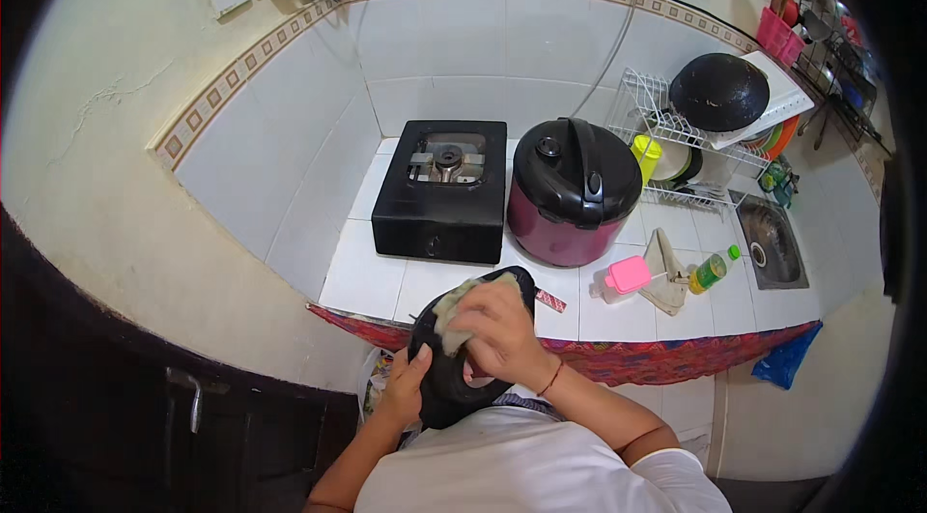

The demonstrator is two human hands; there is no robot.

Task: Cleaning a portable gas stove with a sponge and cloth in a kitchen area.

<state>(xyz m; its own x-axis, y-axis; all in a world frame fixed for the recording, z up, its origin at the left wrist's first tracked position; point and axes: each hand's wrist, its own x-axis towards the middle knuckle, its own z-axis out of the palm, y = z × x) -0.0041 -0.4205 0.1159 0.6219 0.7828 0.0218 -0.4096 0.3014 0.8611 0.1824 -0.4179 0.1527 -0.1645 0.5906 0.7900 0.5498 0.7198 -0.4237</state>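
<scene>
My left hand grips the lower left edge of a black ring-shaped stove plate, its thumb on top. The plate is tilted in front of my body, near the counter's front edge, and a round hole shows in its middle. In my right hand is a crumpled pale greenish cloth, pressed on the plate's upper face. Part of the cloth and plate is hidden under my right fingers. Beyond stands a black single-burner stove, its burner bare and its top recess exposed.
Right of the stove stands a purple and black rice cooker. Farther right are a pink-lidded container, a folded rag, a green-capped bottle, a white dish rack and a sink. A patterned red cloth hangs along the counter's front.
</scene>
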